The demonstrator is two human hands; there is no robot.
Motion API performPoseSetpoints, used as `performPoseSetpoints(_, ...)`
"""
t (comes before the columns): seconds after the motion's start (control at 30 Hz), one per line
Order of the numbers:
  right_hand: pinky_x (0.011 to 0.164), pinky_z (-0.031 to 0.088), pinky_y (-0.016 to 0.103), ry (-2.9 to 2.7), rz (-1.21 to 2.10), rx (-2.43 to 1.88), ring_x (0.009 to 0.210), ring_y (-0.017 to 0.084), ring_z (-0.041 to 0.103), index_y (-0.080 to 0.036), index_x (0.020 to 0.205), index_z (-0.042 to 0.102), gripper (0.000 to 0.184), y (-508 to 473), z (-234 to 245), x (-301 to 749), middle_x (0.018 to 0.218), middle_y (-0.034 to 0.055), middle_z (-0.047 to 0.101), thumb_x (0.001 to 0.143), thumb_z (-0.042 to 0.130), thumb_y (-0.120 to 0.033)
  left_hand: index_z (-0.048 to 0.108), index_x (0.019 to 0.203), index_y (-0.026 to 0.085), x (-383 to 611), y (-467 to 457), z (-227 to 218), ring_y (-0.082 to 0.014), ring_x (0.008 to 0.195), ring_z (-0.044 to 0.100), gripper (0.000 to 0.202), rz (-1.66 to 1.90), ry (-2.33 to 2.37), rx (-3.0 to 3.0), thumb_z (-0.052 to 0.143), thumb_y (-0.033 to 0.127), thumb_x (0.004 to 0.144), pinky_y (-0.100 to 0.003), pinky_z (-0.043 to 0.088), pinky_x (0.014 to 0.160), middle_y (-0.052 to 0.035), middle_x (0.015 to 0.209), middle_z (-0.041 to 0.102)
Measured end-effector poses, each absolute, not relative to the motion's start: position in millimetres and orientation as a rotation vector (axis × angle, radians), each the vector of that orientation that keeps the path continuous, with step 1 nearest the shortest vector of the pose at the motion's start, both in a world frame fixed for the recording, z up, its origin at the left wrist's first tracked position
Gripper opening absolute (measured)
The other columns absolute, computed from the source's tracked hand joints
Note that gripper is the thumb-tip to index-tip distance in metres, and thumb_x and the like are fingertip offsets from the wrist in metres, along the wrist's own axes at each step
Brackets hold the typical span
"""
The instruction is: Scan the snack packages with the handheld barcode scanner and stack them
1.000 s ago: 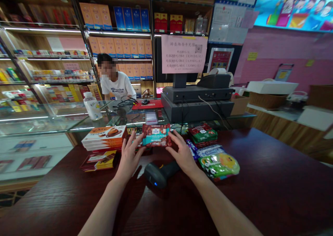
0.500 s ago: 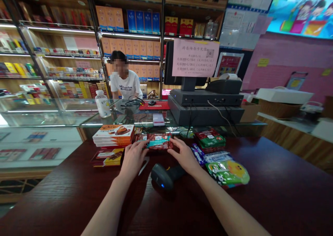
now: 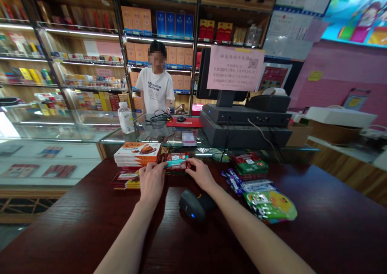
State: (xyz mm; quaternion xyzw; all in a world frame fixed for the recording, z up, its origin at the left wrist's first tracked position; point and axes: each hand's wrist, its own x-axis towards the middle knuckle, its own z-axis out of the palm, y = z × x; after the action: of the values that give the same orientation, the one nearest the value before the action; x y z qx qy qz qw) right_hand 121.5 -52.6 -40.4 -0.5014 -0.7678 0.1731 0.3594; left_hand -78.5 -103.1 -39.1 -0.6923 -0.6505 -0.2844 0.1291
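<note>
Holding a chocolate packet (image 3: 177,161) by its two short ends, the left hand (image 3: 151,181) and the right hand (image 3: 201,175) are both closed on it, fingertips pinching the wrapper edges and palms facing down. The packet is red-brown with a teal band. It sits flat and low at the far edge of the dark wooden counter (image 3: 317,225), between the two hands. Whether it rests on the surface cannot be told.

Layout around the packet:
- A stack of orange biscuit boxes (image 3: 137,153) stands just beside the left hand, on its far left side.
- Flat chocolate bars (image 3: 125,179) lie on the counter in front of that stack.
- A black barcode scanner (image 3: 192,203) with a blue light lies on the counter under the right forearm, near both wrists.
- To the right, a stack of red-and-green packets (image 3: 249,163) stands apart from the right hand. Blue-and-white packets (image 3: 238,183) and a green-and-yellow snack bag (image 3: 270,205) lie nearer the camera.

Beyond the wooden counter runs a glass counter (image 3: 75,131). It carries a clear plastic bottle (image 3: 125,119), a red mat (image 3: 184,123) and a black till unit (image 3: 244,129), and a pink notice (image 3: 235,67) is fixed to the back of the till's screen. A person in a white T-shirt (image 3: 155,90) stands behind the glass counter, in front of stocked shelves.
</note>
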Motion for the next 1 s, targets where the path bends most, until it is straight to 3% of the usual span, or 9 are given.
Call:
performPoseSetpoints(0.27, 0.105, 0.037, 0.044, -2.034, 0.320, -1.441, 0.132, 0.026, 0.050, -0.027, 0.115, 0.068, 0.030, -45, -47, 113, 0.127, 0.0071, 0.067, 0.085, 0.067, -0.029, 0.067, 0.122, 0.028, -77, -102, -43, -0.0330, 0.110, 0.050, 0.040, -0.853, -1.878, -1.954, 0.039, 0.022, 0.095, -0.049, 0.039, 0.086, -0.0089, 0.131, 0.065)
performPoseSetpoints(1.0, 0.096, 0.043, 0.043, -2.089, 0.247, -1.457, 0.125, 0.029, 0.051, -0.029, 0.115, 0.068, 0.032, -45, -45, 113, 0.132, 0.0051, 0.064, 0.083, 0.069, -0.031, 0.071, 0.110, 0.029, -76, -100, -44, -0.0302, 0.103, 0.053, 0.034, -0.847, -1.851, -2.035, 0.040, 0.028, 0.097, -0.047, 0.037, 0.085, -0.0064, 0.120, 0.072)
